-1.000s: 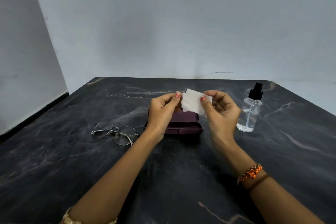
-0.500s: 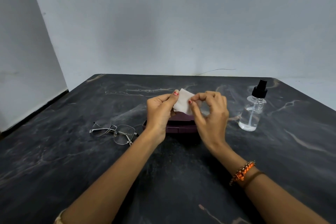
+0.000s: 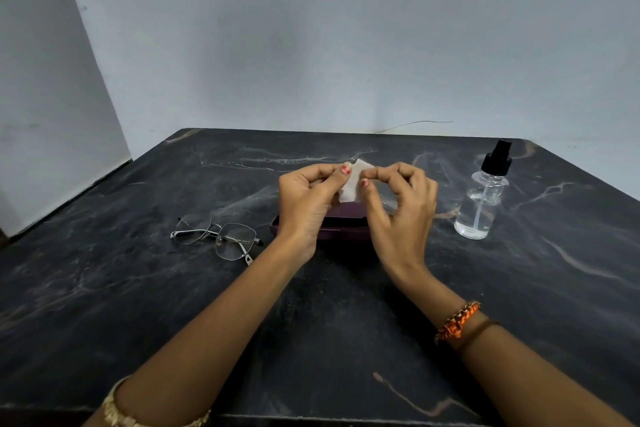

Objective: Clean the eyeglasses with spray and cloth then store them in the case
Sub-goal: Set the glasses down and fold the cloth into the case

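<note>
**Inspector A:** Report the orientation of the task items.

**Inspector B:** The eyeglasses point(image 3: 218, 238) lie on the dark marbled tabletop point(image 3: 104, 288), left of centre, temples folded. Their long axis runs left to right with a slight tilt, the right-hand lens sitting nearer the camera. The case point(image 3: 332, 224), dark purple, rests flat at centre with its long axis also left to right, its front edge facing the person. Both hands largely cover it, so I cannot tell whether the lid is up. The spray bottle point(image 3: 483, 199) stands upright on the right, black pump head on top, clear liquid inside, well apart from the eyeglasses.

**Inspector A:** And the cloth?

**Inspector B:** The small white cloth point(image 3: 353, 184) is held above the case, clear of the tabletop, roughly upright with one corner pointing up and away from the camera.

**Inspector A:** Pose of the hands?

**Inspector B:** Both forearms reach in from the near edge and converge at centre. The left hand point(image 3: 306, 203) pinches the cloth's left edge between thumb and forefinger, the other fingers curled. The right hand point(image 3: 401, 210) pinches the right edge the same way, fingers arched, knuckles uppermost. The thumbs sit close together. An orange bracelet point(image 3: 457, 322) circles the right wrist, a gold one point(image 3: 117, 412) the left.
</note>
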The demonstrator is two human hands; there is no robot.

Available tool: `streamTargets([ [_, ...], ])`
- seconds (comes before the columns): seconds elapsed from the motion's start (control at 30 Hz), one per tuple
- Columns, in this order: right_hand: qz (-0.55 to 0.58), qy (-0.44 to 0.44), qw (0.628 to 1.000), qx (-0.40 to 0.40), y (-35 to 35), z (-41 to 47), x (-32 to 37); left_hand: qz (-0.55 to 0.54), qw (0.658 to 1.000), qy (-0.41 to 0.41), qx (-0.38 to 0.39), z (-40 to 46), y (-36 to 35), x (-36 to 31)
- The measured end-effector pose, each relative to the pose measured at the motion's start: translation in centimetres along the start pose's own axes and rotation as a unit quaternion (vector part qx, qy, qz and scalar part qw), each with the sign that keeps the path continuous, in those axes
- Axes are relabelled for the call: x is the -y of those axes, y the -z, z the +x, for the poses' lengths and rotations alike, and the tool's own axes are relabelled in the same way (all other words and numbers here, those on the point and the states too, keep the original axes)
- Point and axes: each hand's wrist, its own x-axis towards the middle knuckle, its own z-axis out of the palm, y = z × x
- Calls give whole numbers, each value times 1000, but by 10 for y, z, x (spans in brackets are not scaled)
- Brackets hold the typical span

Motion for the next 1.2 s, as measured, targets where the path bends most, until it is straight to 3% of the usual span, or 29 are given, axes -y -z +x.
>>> streamTargets([
  [0.17,133,-36,990,36,2,-1,6,73,993,-92,2,0,1,1],
  [0.33,326,-153,931,61,2,3,10,216,944,-251,2,-3,1,6],
  [0.5,366,-165,914,59,2,7,5,272,910,-314,-3,-3,2,7],
  [0.63,350,-160,922,45,0,9,1,250,930,-271,-11,-3,1,7],
  [0.87,327,-155,931,52,-2,10,-6,116,989,-83,-27,2,3,4],
  [1.07,304,-208,928,65,-1,14,-10,49,996,12,-73,6,6,0],
  [1.2,287,-238,923,92,3,21,-13,81,990,30,-110,14,17,-3],
])
